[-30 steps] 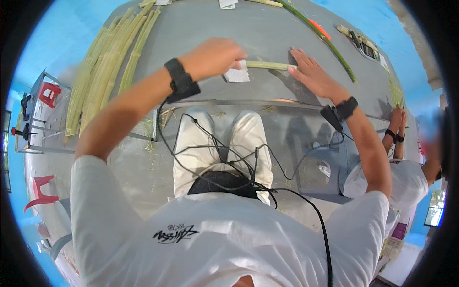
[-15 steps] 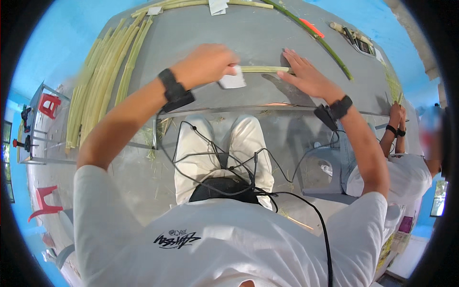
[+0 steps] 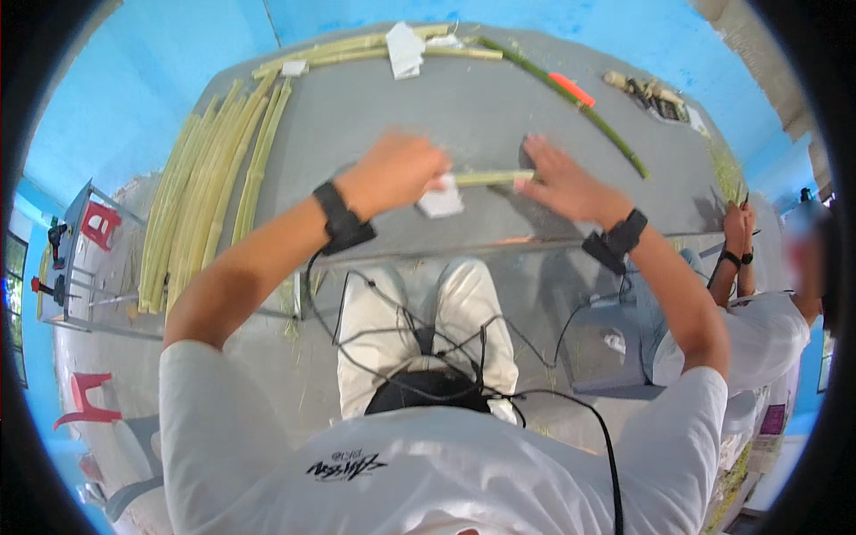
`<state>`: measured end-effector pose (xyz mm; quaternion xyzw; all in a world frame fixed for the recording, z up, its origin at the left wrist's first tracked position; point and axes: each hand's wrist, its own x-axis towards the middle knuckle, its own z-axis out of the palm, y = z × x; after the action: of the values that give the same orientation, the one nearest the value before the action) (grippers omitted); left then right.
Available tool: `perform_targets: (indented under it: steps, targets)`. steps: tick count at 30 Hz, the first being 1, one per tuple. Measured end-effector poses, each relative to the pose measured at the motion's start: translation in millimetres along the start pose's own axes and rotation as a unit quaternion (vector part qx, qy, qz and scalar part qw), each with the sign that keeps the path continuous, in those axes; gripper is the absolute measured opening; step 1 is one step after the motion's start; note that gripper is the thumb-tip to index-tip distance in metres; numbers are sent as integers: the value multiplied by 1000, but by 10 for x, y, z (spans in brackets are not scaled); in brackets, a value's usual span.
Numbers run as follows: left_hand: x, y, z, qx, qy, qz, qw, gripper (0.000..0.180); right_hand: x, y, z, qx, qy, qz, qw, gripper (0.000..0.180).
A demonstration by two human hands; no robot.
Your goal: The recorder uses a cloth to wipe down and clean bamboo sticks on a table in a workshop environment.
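Observation:
A pale green bamboo strip [image 3: 489, 178] lies across the table in front of me, between my hands. My left hand [image 3: 398, 171], blurred, is closed around a folded white sheet [image 3: 440, 201] at the strip's left end. The sheet's lower part hangs out below my fingers, and the hand hides that end of the strip. My right hand [image 3: 572, 183] rests over the strip's right end, fingers stretched out and thumb apart on the near side. What lies under its palm is hidden.
Long bamboo strips [image 3: 201, 192] lie at the left. White folded paper [image 3: 405, 51] rests on more strips at the far edge. A dark green bamboo stalk [image 3: 615, 138], an orange object [image 3: 572, 90] and small tools [image 3: 655, 96] are at the right. A co-worker's hands [image 3: 737, 230] are at far right.
The whole view has shifted, so the table sits lower in the picture. My left hand stays closed on the white sheet at the strip, and my right hand keeps its place on the strip.

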<state>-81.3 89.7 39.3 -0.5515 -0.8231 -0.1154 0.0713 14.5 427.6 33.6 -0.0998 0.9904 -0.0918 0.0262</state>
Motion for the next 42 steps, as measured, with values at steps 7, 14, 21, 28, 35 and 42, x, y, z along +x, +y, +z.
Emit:
perform_targets:
  steps: [7, 14, 21, 28, 35, 42]
  targets:
    - [-737, 12, -361, -1, -116, -82, 990, 21, -827, -307, -62, -57, -37, -69, 995, 104]
    - [181, -7, 45, 11, 18, 15, 1000, 22, 224, -24, -37, 9, -49, 13, 999, 102]
    - [-973, -121, -443, 2, -135, -102, 986, 24, -981, -401, -155, -38, -42, -73, 996, 101]
    - [-72, -59, -121, -2, -51, -19, 999, 25, -241, -148, 18, -33, 16, -36, 999, 102]
    - [-496, -31, -230, -15, -59, -47, 997, 22, -515, -139, 43, -53, 3, -64, 997, 102]
    - [-1026, -2, -370, 9, -73, -109, 991, 21, -890, -337, -67, -70, -6, -83, 994, 101]
